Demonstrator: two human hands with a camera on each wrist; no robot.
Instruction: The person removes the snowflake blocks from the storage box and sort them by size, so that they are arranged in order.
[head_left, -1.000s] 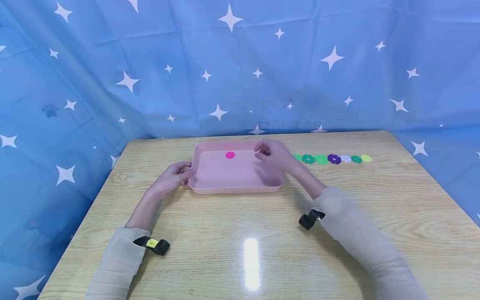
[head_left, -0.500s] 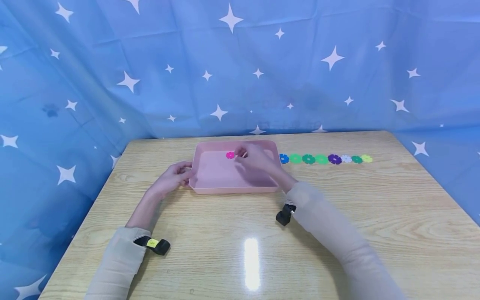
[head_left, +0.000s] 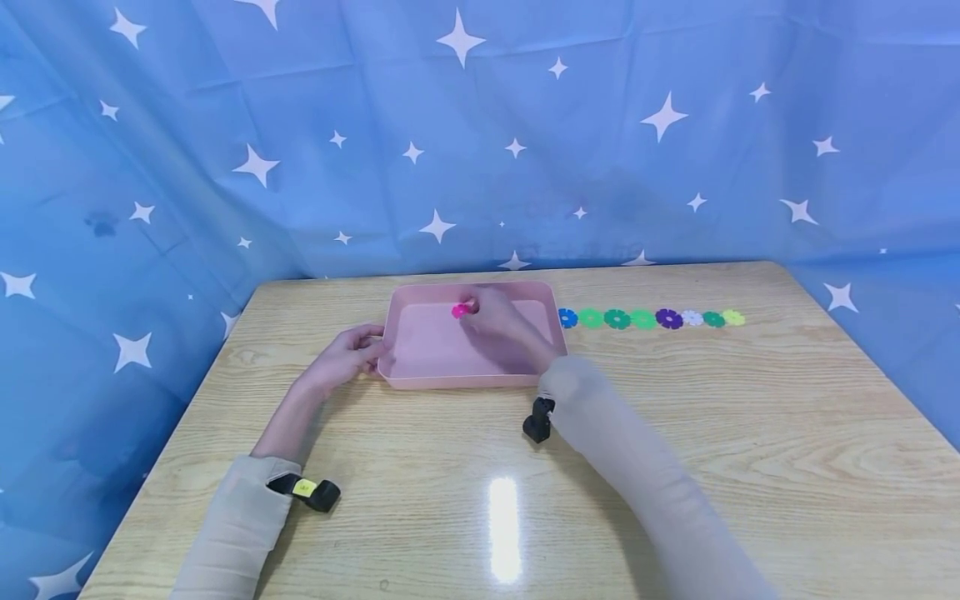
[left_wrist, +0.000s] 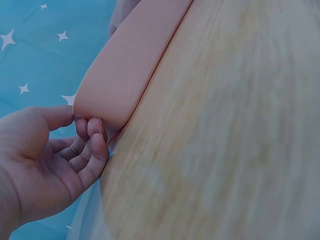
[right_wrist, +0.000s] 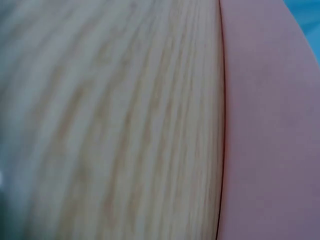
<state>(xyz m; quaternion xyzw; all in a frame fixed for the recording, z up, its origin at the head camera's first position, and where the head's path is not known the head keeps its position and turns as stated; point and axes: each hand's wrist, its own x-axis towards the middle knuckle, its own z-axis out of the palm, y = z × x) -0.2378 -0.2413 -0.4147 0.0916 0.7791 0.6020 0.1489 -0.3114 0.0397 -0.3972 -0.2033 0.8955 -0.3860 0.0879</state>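
Observation:
A shallow pink tray (head_left: 420,354) sits on the table. My left hand (head_left: 347,358) holds the tray's left end; in the left wrist view its thumb meets the rim and its curled fingers (left_wrist: 97,150) lie against the outer wall. Inside the tray, toward the back, is a small hot-pink flower-shaped piece (head_left: 459,311). My right hand (head_left: 495,317) reaches over the tray with its fingertips right at the flower's right edge, partly covering it; whether they pinch it I cannot tell. The right wrist view shows only tabletop and the tray's outer wall (right_wrist: 272,125).
Right of the tray, a row of flower-shaped pieces runs along the back of the wooden table (head_left: 420,467): blue (head_left: 568,317), several greens (head_left: 617,319), purple (head_left: 669,318), white (head_left: 692,317) and yellow (head_left: 733,317). A blue star-patterned cloth (head_left: 480,167) hangs behind.
My right hand has moved left across the tray to the pink flower piece, uncovering the blue piece at the row's left end. The left hand and tray have stayed put.

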